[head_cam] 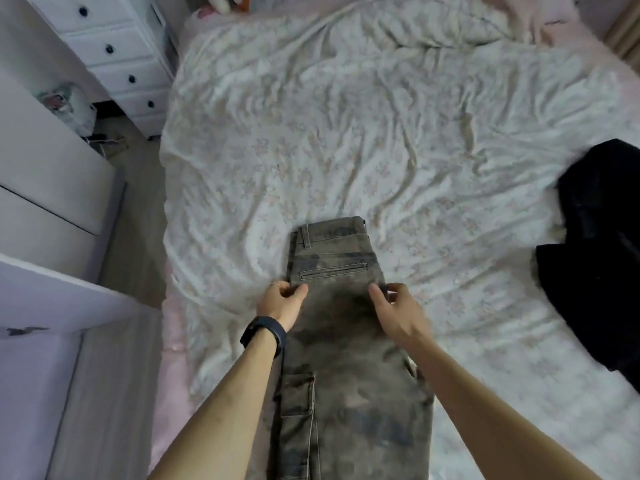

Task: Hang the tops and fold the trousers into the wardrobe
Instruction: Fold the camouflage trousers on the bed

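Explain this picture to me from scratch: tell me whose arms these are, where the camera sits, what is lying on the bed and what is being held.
There is no machine here. A person wears a camera on the head, so you look forward and down along their own bare arms. In front is a bed with a wrinkled floral cover. A pair of camouflage trousers lies flat on it, waistband away from the person. The left hand, with a dark band on the wrist, and the right hand each pinch an edge of the trousers just below the back pocket. A black garment lies at the bed's right edge. White drawers stand at upper left.
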Demonstrator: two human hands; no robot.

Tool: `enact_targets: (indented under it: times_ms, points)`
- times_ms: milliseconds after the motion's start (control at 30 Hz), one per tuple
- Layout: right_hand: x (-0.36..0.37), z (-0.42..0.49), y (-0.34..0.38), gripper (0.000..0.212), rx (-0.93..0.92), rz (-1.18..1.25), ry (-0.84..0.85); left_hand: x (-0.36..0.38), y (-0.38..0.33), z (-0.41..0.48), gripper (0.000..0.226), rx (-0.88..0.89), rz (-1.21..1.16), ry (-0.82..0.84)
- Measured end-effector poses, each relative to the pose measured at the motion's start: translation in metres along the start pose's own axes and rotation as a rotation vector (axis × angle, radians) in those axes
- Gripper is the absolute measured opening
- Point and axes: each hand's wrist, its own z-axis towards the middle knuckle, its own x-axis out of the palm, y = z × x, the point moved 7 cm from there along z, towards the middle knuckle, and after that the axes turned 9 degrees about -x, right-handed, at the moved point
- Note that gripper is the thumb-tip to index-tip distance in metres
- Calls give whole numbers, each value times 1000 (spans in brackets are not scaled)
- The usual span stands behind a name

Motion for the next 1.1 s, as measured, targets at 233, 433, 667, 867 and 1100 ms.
enact_targets:
  times_ms: [233, 433, 667, 867, 1100]
  points:
    - [-1, 98, 38, 25, -66, 121, -88, -14, -43, 65, 24, 106, -62, -108]
    - [14, 80, 35, 45, -191, 8, -133, -12, -39, 57, 19, 203, -12, -192]
    - [45, -119, -7, 61, -694, -653, -195, 54, 50, -115, 64, 831, 619, -246]
    - [42, -187, -109, 70, -237, -823, -25, 47, 133, -133, 56, 625, 940, -161]
    - [89, -314, -143, 66, -539, -816, 50, 54, 194, -227, 64, 829, 918, -167]
